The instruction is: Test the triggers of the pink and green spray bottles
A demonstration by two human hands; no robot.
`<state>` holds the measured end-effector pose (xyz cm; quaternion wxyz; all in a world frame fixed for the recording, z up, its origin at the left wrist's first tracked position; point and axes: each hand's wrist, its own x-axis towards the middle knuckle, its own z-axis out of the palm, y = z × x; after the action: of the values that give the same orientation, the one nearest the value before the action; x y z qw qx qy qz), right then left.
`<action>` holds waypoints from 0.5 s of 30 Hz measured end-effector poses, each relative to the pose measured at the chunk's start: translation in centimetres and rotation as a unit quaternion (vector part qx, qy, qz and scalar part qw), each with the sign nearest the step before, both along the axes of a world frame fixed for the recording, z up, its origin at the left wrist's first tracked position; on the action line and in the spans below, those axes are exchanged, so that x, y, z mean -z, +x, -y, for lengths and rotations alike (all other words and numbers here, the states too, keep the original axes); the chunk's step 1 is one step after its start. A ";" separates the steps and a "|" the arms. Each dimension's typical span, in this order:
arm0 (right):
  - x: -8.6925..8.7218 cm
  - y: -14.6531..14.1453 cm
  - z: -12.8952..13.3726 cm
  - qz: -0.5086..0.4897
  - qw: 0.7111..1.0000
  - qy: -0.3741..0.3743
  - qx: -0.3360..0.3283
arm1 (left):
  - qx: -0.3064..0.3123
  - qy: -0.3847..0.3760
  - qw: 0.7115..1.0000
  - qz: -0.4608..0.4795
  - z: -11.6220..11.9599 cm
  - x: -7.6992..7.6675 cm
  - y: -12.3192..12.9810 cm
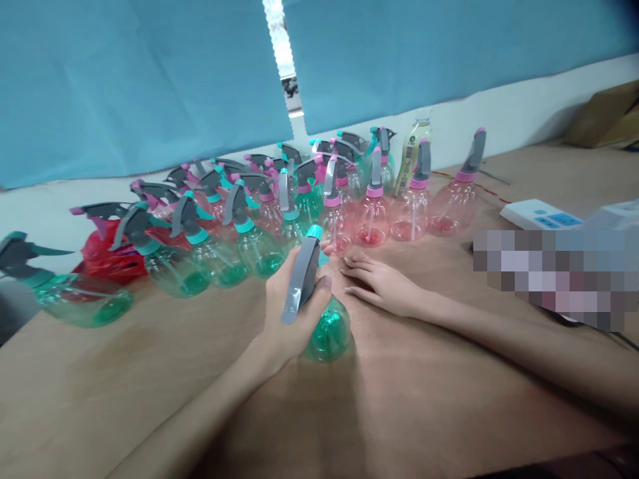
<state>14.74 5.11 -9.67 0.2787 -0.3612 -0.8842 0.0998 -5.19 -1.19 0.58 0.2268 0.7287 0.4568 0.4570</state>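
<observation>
- Clock directions run from the held bottle, with twelve straight away from the person.
- The left hand wraps its fingers and thumb snugly around the neck of a green spray bottle, front and centre over the table; whether its base touches the wood I cannot tell.
- The right hand, between one and two o'clock, lies palm down near the bottle, fingers stretched out and slightly parted, gripping nothing.
- From ten to eleven o'clock stands a row of green bottles; another green bottle sits just past nine.
- Pink bottles line up from twelve to half past one, just beyond the right hand's fingertips.
- Both rows block the view of more bottles behind, many showing only their spray heads.
- Near ten, a red plastic bag is partly hidden by green bottles.
- Toward one, behind the pink ones, rises a bottle with a yellowish label.
- At two lies a white box with blue markings; a cardboard box sits farther back.
- Blue sheeting covers the wall at twelve.
</observation>
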 end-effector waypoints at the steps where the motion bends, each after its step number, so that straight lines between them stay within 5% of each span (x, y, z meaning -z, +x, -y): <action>1: 0.0 0.0 0.0 0.003 1.000 0.000 -0.001 | 0.000 0.000 1.000 0.002 0.0 0.0 0.0; 15: -0.3 0.0 0.0 0.021 1.000 0.000 -0.002 | 0.002 0.004 1.000 0.002 0.0 -0.1 0.0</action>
<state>14.70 5.08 -9.40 0.2599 -0.3613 -0.8907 0.0924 -5.15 -1.23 0.70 0.2256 0.7295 0.4529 0.4603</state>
